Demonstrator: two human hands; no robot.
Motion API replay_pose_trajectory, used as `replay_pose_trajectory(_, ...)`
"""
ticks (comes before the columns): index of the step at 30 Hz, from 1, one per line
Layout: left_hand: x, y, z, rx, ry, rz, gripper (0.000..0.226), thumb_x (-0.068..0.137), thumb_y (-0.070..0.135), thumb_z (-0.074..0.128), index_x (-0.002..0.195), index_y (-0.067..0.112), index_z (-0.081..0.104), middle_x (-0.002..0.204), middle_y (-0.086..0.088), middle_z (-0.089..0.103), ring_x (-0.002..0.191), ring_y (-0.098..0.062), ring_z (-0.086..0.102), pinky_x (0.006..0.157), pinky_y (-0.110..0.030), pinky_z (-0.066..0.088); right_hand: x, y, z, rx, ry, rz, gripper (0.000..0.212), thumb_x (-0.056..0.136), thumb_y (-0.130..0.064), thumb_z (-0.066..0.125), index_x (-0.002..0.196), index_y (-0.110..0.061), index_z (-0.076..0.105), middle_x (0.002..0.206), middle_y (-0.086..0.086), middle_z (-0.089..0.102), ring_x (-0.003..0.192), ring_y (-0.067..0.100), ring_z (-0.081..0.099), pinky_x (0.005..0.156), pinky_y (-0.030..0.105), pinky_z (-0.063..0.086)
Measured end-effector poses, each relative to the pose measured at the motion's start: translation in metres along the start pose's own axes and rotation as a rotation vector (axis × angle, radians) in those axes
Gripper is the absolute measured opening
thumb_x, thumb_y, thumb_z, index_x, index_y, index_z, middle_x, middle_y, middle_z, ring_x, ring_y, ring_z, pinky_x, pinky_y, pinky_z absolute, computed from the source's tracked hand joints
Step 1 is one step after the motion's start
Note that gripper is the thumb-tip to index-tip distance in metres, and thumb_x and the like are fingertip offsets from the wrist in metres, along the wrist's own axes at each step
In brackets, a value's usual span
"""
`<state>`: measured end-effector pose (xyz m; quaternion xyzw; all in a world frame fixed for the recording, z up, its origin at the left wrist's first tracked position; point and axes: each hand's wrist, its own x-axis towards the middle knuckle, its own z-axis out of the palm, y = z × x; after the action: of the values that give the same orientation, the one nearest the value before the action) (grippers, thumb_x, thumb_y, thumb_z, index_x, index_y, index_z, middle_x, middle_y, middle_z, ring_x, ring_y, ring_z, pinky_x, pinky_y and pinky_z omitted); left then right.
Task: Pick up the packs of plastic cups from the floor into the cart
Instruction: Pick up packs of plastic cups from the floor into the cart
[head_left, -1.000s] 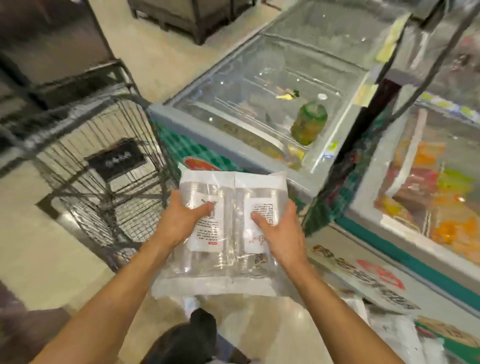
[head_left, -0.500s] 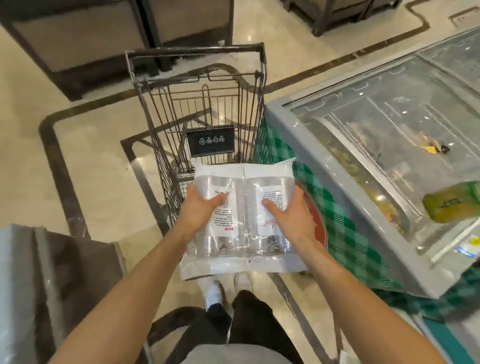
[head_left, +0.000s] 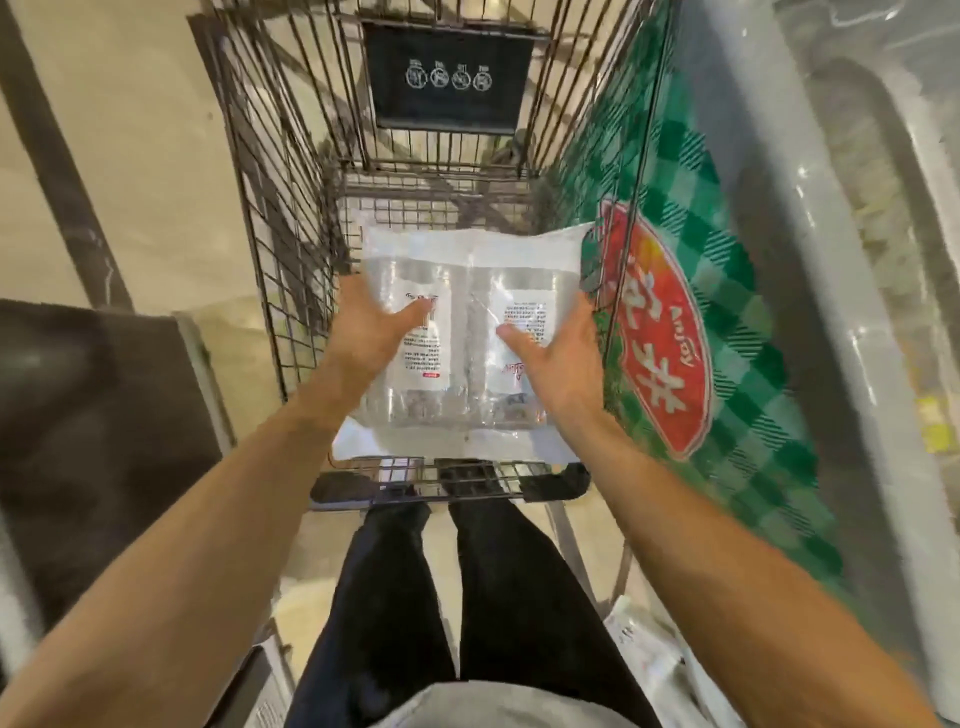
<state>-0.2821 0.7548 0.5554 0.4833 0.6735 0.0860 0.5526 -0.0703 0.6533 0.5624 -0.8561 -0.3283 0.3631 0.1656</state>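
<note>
Two clear packs of plastic cups (head_left: 467, 353), sealed side by side with white labels, lie low inside the wire shopping cart (head_left: 270, 218), near its handle end. My left hand (head_left: 363, 338) hovers over the left pack and my right hand (head_left: 558, 358) over the right one. Both hands have their fingers spread and only the thumbs overlap the packs; neither seems to grip them. Another pack of cups (head_left: 641, 654) lies on the floor by my right leg, partly hidden by my right arm.
A chest freezer with a green checked side and red logo (head_left: 727, 364) stands tight against the cart's right wall. A dark grey block (head_left: 93, 426) sits on the floor to the left. The cart's black child-seat flap (head_left: 449, 78) is at the far end. My legs stand behind the handle.
I have moved up to the cart and brought the packs down inside its basket. My fingers, which were clamped round the packs, have spread apart.
</note>
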Motion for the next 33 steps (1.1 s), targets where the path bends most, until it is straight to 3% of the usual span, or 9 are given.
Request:
replay_pose_trajectory(3, 0.020, -0.031, 0.014, -0.010, -0.014, -0.022, 0.067, 0.095, 0.038, 0.082, 0.141, 0.012, 0.040, 0.119, 0.010, 0.058, 0.115, -0.019, 0.066, 0.104, -0.042, 0.059, 0.010, 0.017, 0.026, 0.000, -0.036, 0.046, 0.115, 0.088, -0.069, 0.077, 0.169, -0.019, 0.011, 0.172, 0.012, 0.031, 0.153, 0.037, 0.039, 0.119, 0.051, 0.039)
replay_pose_trajectory(7, 0.037, -0.070, 0.030, -0.008, -0.055, -0.031, 0.079, 0.088, 0.041, 0.089, 0.146, 0.021, 0.039, 0.125, 0.011, 0.062, 0.107, 0.004, 0.069, 0.094, -0.024, 0.061, 0.018, 0.041, 0.055, -0.006, -0.059, 0.085, 0.117, 0.087, -0.067, 0.079, 0.170, -0.020, 0.011, 0.172, 0.011, 0.031, 0.152, 0.035, 0.041, 0.116, 0.049, 0.043)
replay_pose_trajectory(11, 0.050, -0.103, 0.047, 0.010, -0.078, -0.013, 0.083, 0.084, 0.021, 0.092, 0.146, 0.017, 0.036, 0.123, 0.020, 0.048, 0.102, 0.028, 0.055, 0.084, -0.003, 0.051, 0.029, 0.059, 0.077, 0.001, -0.065, 0.103, 0.120, 0.086, -0.062, 0.082, 0.171, -0.015, 0.010, 0.173, 0.012, 0.030, 0.154, 0.033, 0.039, 0.117, 0.044, 0.041)
replay_pose_trajectory(14, 0.063, -0.120, 0.059, 0.071, -0.056, -0.037, 0.086, 0.083, 0.023, 0.093, 0.143, 0.016, 0.032, 0.120, 0.017, 0.045, 0.109, 0.010, 0.059, 0.086, -0.012, 0.055, 0.035, 0.070, 0.091, 0.046, -0.060, 0.114, 0.120, 0.086, -0.055, 0.085, 0.170, -0.013, 0.011, 0.171, 0.014, 0.032, 0.156, 0.032, 0.035, 0.123, 0.045, 0.036)
replay_pose_trajectory(16, 0.069, -0.132, 0.063, 0.118, -0.037, -0.060, 0.096, 0.078, 0.042, 0.095, 0.147, 0.024, 0.030, 0.127, 0.005, 0.049, 0.116, -0.015, 0.061, 0.089, -0.032, 0.058, 0.039, 0.079, 0.104, 0.060, -0.062, 0.131, 0.121, 0.085, -0.055, 0.086, 0.170, -0.016, 0.010, 0.172, 0.012, 0.029, 0.158, 0.031, 0.030, 0.127, 0.053, 0.033)
replay_pose_trajectory(18, 0.072, -0.146, 0.069, 0.112, -0.027, -0.048, 0.100, 0.069, 0.063, 0.094, 0.142, 0.038, 0.030, 0.137, -0.005, 0.050, 0.121, -0.026, 0.061, 0.093, -0.045, 0.060, 0.042, 0.088, 0.117, 0.070, -0.067, 0.153, 0.122, 0.084, -0.057, 0.085, 0.171, -0.023, 0.006, 0.176, 0.010, 0.022, 0.162, 0.030, 0.022, 0.129, 0.062, 0.028)
replay_pose_trajectory(21, 0.072, -0.158, 0.073, 0.146, 0.011, -0.040, 0.104, 0.076, 0.052, 0.093, 0.153, 0.034, 0.025, 0.149, -0.007, 0.043, 0.135, -0.017, 0.044, 0.098, -0.029, 0.048, 0.044, 0.098, 0.132, 0.081, -0.065, 0.169, 0.123, 0.086, -0.056, 0.084, 0.172, -0.023, 0.003, 0.178, 0.010, 0.016, 0.164, 0.028, 0.014, 0.132, 0.058, 0.021)
replay_pose_trajectory(28, 0.080, -0.172, 0.076, 0.229, 0.025, -0.051, 0.098, 0.080, 0.051, 0.089, 0.154, 0.021, 0.032, 0.131, 0.005, 0.046, 0.120, -0.019, 0.051, 0.094, -0.034, 0.051, 0.048, 0.101, 0.128, -0.018, -0.062, 0.168, 0.125, 0.084, -0.065, 0.083, 0.171, -0.019, 0.005, 0.173, 0.015, 0.025, 0.157, 0.036, 0.033, 0.123, 0.050, 0.036)
replay_pose_trajectory(33, 0.061, -0.144, 0.067, 0.334, -0.042, -0.157, 0.130, 0.078, 0.075, 0.080, 0.169, 0.033, -0.002, 0.162, -0.017, 0.036, 0.153, -0.043, 0.035, 0.123, -0.063, 0.035, 0.041, 0.077, 0.114, -0.183, -0.084, 0.213, 0.129, 0.084, -0.072, 0.078, 0.171, -0.014, 0.003, 0.172, 0.022, 0.023, 0.152, 0.042, 0.038, 0.114, 0.054, 0.045)
